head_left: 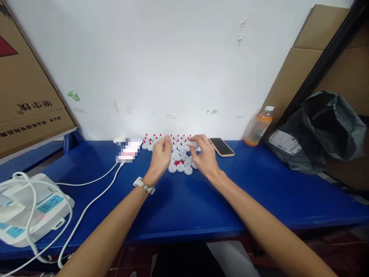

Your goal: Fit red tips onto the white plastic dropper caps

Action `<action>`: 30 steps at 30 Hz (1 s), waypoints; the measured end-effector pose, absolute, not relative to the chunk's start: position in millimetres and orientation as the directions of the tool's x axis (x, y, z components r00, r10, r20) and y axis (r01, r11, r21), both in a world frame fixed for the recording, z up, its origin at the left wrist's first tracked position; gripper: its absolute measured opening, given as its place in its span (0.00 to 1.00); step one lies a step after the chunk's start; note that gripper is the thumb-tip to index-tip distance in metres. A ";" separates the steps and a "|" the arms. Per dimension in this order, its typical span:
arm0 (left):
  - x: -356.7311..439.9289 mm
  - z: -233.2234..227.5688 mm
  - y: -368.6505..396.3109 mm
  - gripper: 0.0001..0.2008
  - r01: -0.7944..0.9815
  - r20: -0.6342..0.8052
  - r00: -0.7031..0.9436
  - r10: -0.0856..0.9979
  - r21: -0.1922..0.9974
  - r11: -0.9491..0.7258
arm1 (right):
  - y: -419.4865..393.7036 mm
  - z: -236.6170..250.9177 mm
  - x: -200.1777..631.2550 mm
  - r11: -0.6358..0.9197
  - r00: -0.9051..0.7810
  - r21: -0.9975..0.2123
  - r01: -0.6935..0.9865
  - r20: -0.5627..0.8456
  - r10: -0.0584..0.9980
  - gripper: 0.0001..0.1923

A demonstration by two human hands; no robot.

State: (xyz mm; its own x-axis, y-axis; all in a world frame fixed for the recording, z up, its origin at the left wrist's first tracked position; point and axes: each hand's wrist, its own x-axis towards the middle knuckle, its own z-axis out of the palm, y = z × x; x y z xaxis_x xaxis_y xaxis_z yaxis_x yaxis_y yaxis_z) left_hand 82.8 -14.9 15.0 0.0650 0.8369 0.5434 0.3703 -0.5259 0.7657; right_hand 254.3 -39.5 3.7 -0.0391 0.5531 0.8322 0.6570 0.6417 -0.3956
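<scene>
A small workshop or packing corner, by the look of it: a blue metal workbench point(259, 192) pushed against a scuffed white wall point(173, 57), big printed cardboard cartons point(25, 88) leaning at the left and flattened cardboard point(314, 50) at the right. A batch of identical white caps with red tips point(180, 154) sits in rows on the bench, a labelled grey shipping bag point(314, 130) beside them, and a white power strip point(31, 207) trails cables across the surface

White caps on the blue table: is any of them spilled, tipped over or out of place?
Nothing stands out. The white caps sit in a tidy cluster on the blue table, under the left hand and right hand. No spill shows.
</scene>
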 end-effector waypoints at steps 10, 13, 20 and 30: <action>63.2 -4.8 2.4 0.17 0.634 0.456 0.525 0.719 0.354 -0.688 | -10.6 -12.9 278.7 0.420 0.131 -0.637 0.646 0.635 0.762 0.09; 63.1 -5.1 3.3 0.20 0.622 0.442 0.525 0.727 0.384 -0.683 | -3.8 -16.6 282.5 0.353 0.137 -0.694 0.628 0.544 0.828 0.09; 66.7 -6.5 -0.4 0.19 0.608 0.457 0.506 0.731 0.412 -0.679 | 15.7 -26.9 292.2 0.254 0.112 -0.711 0.656 0.424 0.899 0.07; 75.7 10.8 -8.8 0.23 0.541 0.469 0.443 0.764 0.539 -0.645 | 15.8 -23.3 294.0 0.219 0.025 -0.736 0.641 0.304 0.952 0.14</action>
